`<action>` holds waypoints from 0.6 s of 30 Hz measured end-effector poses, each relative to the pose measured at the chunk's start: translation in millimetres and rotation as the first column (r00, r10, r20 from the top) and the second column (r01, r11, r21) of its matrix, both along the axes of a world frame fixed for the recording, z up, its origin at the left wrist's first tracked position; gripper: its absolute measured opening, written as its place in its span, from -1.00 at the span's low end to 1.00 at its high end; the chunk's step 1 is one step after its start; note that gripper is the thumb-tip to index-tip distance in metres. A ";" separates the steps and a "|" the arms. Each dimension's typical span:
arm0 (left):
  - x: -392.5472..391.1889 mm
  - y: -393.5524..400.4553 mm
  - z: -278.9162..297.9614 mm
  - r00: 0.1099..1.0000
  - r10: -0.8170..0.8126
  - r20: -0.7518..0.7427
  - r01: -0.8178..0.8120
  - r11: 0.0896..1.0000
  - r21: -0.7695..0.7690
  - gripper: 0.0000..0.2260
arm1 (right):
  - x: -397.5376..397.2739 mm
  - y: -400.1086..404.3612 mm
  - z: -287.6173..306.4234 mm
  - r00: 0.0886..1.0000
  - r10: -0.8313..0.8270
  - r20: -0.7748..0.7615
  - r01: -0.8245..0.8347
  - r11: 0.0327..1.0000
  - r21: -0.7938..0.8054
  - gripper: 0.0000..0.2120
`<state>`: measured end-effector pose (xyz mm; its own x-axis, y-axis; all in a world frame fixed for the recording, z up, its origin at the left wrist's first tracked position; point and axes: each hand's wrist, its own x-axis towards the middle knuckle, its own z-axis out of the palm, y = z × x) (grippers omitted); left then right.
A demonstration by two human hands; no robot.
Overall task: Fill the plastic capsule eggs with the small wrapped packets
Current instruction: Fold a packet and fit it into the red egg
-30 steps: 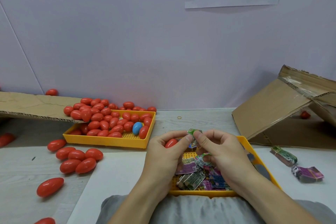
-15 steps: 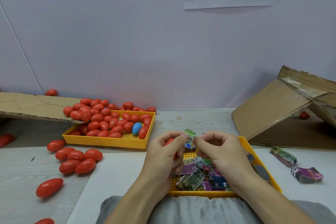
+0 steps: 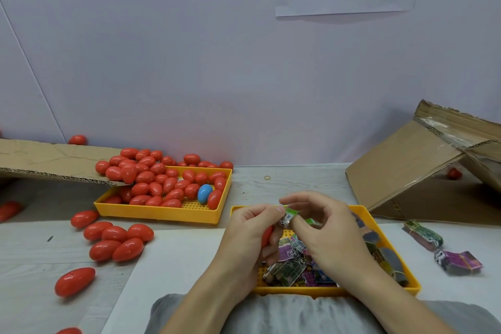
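The packet (image 3: 288, 217), green and white, is at the centre of the frame, a little below the middle, pinched between both hands. The left hand (image 3: 250, 233) grips a red egg (image 3: 267, 234) in its curled fingers, and its thumb and forefinger press on the packet. The right hand (image 3: 324, 228) pinches the packet from the other side, with its other fingers loosely spread. Whether the egg is open I cannot tell, because the fingers cover most of it.

I judge that the step in hand is pushing the packet into the egg. The next move asks for folding the packet small, pressing it fully inside, then closing the two halves.

Under the hands is a yellow tray (image 3: 378, 228) with more packets (image 3: 288, 271). To the left of centre a second tray (image 3: 173, 213) is full of red eggs and one blue egg (image 3: 204, 193). Loose eggs (image 3: 116, 241) lie at the lower left. Two packet bundles (image 3: 458, 263) lie at the right, below a cardboard box (image 3: 401, 168).
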<state>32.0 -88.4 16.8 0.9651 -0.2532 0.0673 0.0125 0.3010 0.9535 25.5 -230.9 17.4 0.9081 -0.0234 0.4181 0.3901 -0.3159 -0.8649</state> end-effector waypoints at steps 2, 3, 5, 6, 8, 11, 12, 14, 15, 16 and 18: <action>0.5 0.0 -0.6 1.000 -0.007 -0.004 0.007 1.000 -0.001 -0.62 | 0.6 0.2 -0.9 1.000 -0.024 0.004 0.025 1.000 -0.014 -0.64; 0.5 -0.1 -0.1 1.000 -0.009 -0.005 0.009 1.000 0.002 -0.64 | 0.6 0.3 -0.8 0.999 -0.034 0.009 0.034 0.999 0.002 -0.64; 0.3 -0.5 1.2 1.000 -0.030 -0.002 0.030 1.000 0.002 -0.74 | 1.4 -0.4 -2.0 0.999 -0.041 0.021 0.040 0.998 0.039 -0.65; -0.4 -0.7 2.0 0.999 -0.043 0.008 0.044 0.999 -0.001 -0.83 | 2.1 -1.0 -2.8 0.999 -0.041 0.026 0.040 0.998 0.055 -0.65; -1.5 -1.1 2.0 0.998 -0.056 0.014 0.056 0.998 -0.004 -0.89 | 3.1 -1.5 -3.8 0.999 -0.042 0.020 0.040 0.997 0.071 -0.64; -2.7 -2.2 -2.5 0.999 -0.035 0.042 0.032 0.998 0.061 -0.71 | 3.4 -1.3 -4.5 0.999 -0.046 0.007 0.045 0.996 0.077 -0.61; -3.2 -2.7 -2.5 0.998 -0.029 0.049 0.026 0.997 0.074 -0.70 | 3.7 -1.3 -4.6 0.999 -0.045 0.009 0.045 0.996 0.075 -0.60; -3.7 -2.9 -0.9 0.999 -0.017 0.031 0.015 0.998 0.065 -0.77 | 3.1 -1.0 -4.5 0.999 -0.031 0.021 0.030 0.997 0.072 -0.62; -3.5 -2.8 0.0 1.000 -0.014 0.024 0.013 0.998 0.055 -0.82 | 2.8 -0.7 -4.4 0.999 -0.017 0.028 0.015 0.997 0.070 -0.62; -3.0 -2.6 -0.1 1.000 -0.013 0.023 0.012 0.999 0.052 -0.86 | 2.6 -0.8 -4.6 0.999 0.003 0.033 -0.005 0.997 0.071 -0.62; -3.1 -2.1 0.4 1.000 -0.004 0.017 0.003 0.999 0.050 -0.85 | 1.0 -0.4 -4.8 0.998 0.046 0.037 -0.049 0.995 0.082 -0.61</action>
<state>28.9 -90.5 17.2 0.9630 -0.2599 0.0710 -0.0031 0.2526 0.9676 26.5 -231.3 12.6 0.8939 -0.0163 0.4479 0.4333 -0.2244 -0.8729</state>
